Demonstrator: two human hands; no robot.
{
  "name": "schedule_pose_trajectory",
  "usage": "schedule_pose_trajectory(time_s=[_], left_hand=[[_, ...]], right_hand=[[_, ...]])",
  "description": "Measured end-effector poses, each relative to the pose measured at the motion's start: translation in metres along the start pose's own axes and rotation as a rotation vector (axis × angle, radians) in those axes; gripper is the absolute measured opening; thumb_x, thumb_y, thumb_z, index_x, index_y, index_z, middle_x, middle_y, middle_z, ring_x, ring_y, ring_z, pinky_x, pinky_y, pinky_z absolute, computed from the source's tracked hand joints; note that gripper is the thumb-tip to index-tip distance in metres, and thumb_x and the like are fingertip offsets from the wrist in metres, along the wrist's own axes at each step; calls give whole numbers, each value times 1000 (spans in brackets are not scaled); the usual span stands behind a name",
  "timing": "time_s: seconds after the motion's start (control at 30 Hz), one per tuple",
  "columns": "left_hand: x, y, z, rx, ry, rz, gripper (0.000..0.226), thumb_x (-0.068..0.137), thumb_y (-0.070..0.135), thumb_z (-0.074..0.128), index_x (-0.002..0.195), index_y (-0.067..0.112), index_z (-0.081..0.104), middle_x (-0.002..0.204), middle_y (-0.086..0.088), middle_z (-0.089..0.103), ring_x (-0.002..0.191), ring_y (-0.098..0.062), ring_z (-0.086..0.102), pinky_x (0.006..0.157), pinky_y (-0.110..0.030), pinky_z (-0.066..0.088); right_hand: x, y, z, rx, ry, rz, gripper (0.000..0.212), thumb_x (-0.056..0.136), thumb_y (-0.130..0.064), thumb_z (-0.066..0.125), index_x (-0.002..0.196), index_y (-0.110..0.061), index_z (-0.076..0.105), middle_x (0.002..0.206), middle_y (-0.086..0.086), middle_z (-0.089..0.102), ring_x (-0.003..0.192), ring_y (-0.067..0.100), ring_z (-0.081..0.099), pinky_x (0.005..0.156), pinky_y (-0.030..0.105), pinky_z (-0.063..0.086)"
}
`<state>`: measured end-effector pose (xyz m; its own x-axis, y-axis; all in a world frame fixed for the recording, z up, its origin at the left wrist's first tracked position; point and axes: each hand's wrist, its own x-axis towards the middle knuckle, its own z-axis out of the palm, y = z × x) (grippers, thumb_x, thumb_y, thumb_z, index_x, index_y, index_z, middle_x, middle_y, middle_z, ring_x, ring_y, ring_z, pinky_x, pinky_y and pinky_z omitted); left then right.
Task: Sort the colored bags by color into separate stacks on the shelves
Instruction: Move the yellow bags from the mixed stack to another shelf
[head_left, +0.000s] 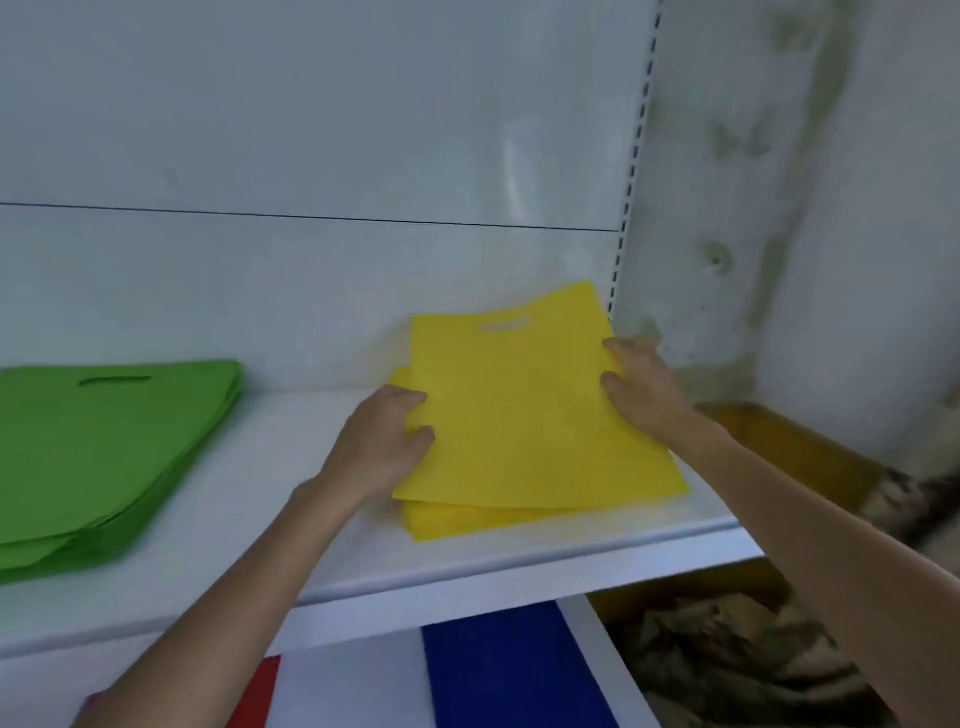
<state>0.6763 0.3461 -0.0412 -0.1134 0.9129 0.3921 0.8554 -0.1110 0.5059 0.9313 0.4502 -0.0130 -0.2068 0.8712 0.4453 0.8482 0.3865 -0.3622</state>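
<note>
- A flat yellow non-woven bag (524, 410) with a die-cut handle slot is held by both side edges, just above or resting on a stack of like yellow bags (467, 522) at the right end of the white upper shelf (249, 499).
- Left hand (382, 441): fingers curled onto the bag's left edge, thumb on top; edge is pinched.
- Right hand (641, 384): fingers are wrapped over the bag's right edge near the far corner; a grip is made there too.
- The top bag is set slightly askew vs. the stack below; lower bags show at the near and left edges.
- A stack of flat green bags (104, 457) w/ handle slots is laid at the left end of the same shelf, well apart from the yellow ones.
- On the lower shelf, a dark blue bag (498, 675) and a red bag (262, 691) are partly seen; red one is mostly hidden by the left forearm.
- At right, beyond the shelf unit, a brown box (800, 452) is seen; contents are blurred, prob. cloth.
</note>
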Motion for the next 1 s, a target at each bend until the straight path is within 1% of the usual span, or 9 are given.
schedule_pose_trajectory(time_s=[0.13, 0.2, 0.27, 0.47, 0.57, 0.63, 0.77, 0.9, 1.0], left_hand=[[-1, 9, 20, 137, -88, -196, 43, 88, 26, 54, 128, 10, 52, 131, -12, 47, 122, -28, 44, 98, -33, 38], [-4, 11, 29, 194, -88, -304, 40, 88, 30, 52, 125, 14, 54, 127, -15, 46, 120, -32, 43, 96, -34, 39], [-6, 14, 35, 210, -61, -386, 41, 89, 31, 49, 127, 17, 52, 127, -17, 44, 119, -34, 43, 96, -34, 39], [-5, 20, 37, 204, -23, -373, 45, 90, 27, 48, 133, 14, 46, 134, -12, 48, 124, -29, 42, 95, -30, 36], [-9, 18, 32, 198, -19, -354, 45, 91, 28, 49, 134, 16, 45, 136, -12, 46, 126, -28, 41, 99, -30, 34], [-15, 14, 23, 175, 36, -363, 43, 90, 32, 51, 131, 19, 49, 133, -11, 47, 125, -28, 42, 101, -32, 35], [-44, 3, -18, 158, 278, -330, 32, 90, 28, 55, 119, 17, 60, 124, -10, 54, 116, -25, 50, 96, -30, 36], [-98, -18, -79, 267, 460, -341, 29, 86, 23, 58, 110, 8, 66, 116, -15, 61, 113, -29, 51, 97, -28, 33], [-158, -47, -129, 378, 523, -459, 29, 83, 21, 60, 107, 9, 67, 113, -16, 61, 111, -32, 52, 98, -30, 33]], right_hand=[[21, 22, 24, -128, -312, -6, 48, 97, -21, 39, 140, -2, 29, 146, 16, 29, 134, 31, 27, 107, 36, 27], [21, 29, 37, -172, -493, 14, 51, 98, -30, 35, 144, -8, 25, 149, 13, 28, 135, 32, 27, 109, 42, 26], [19, 30, 46, -169, -548, 16, 50, 99, -34, 31, 145, -16, 23, 148, 10, 30, 135, 32, 27, 108, 47, 22], [20, 29, 49, -146, -525, -16, 41, 99, -32, 29, 135, -13, 34, 139, 14, 40, 127, 33, 37, 103, 44, 30], [19, 24, 48, -199, -540, 0, 39, 99, -30, 27, 132, -9, 35, 144, 20, 29, 128, 35, 34, 105, 44, 30], [19, 5, 44, -208, -435, -41, 42, 100, -30, 30, 134, -6, 34, 148, 21, 21, 132, 35, 28, 105, 44, 28], [10, -76, 47, 110, -187, -381, 42, 96, -23, 44, 133, -5, 44, 140, 16, 39, 129, 29, 38, 104, 35, 32], [-17, -186, 71, 371, -196, -628, 39, 93, -21, 49, 130, -10, 49, 133, 8, 50, 119, 24, 50, 101, 35, 38], [-50, -271, 89, 488, -240, -736, 38, 90, -13, 50, 127, -7, 52, 128, 11, 56, 115, 27, 53, 99, 37, 40]])
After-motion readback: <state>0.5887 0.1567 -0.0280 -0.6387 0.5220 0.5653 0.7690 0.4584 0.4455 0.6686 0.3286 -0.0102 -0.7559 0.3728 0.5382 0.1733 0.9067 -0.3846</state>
